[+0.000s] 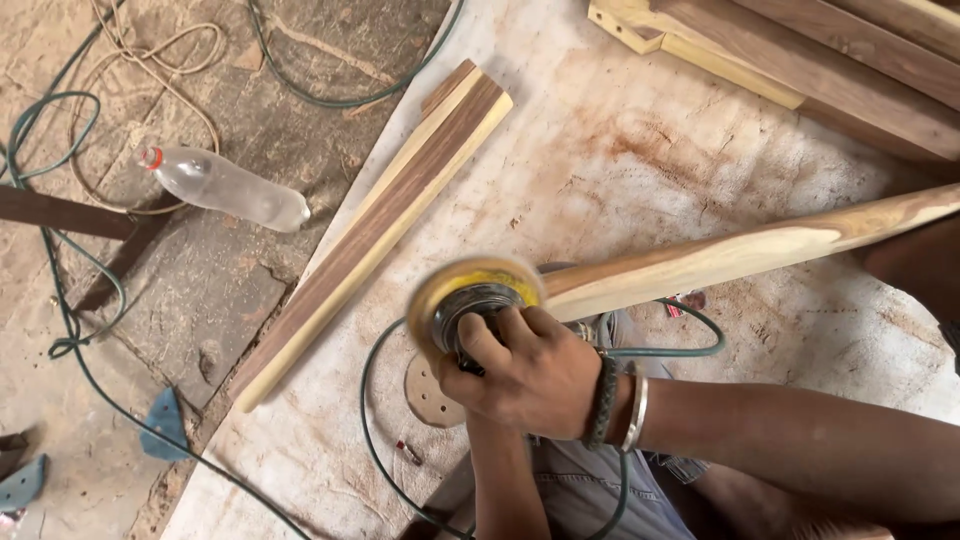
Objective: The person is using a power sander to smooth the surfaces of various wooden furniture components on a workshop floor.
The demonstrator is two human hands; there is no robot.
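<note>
Spinning sanding disc (470,300) bears on the near end of the pale wooden piece (740,258). Right hand (525,372) clamped on the grinder; left hand hidden beneath it, grip indeterminate. Advise light, even pressure. Spare disc (428,392) lies just below, on the counter (620,160).

We note even, bright daylight, soft and diffuse; no hard source visible. We see pale sheet (640,170) near washed out at centre, no real glare. We log faint highlight on plastic bottle (225,187). Shadows weak, short, gathered under long tapered wood piece (740,258) and forearm at lower right. Spinning sanding disc (470,295) motion-blurred, yellow rim smeared. Remainder reasonably sharp; slight wide-angle bend at edges.
</note>
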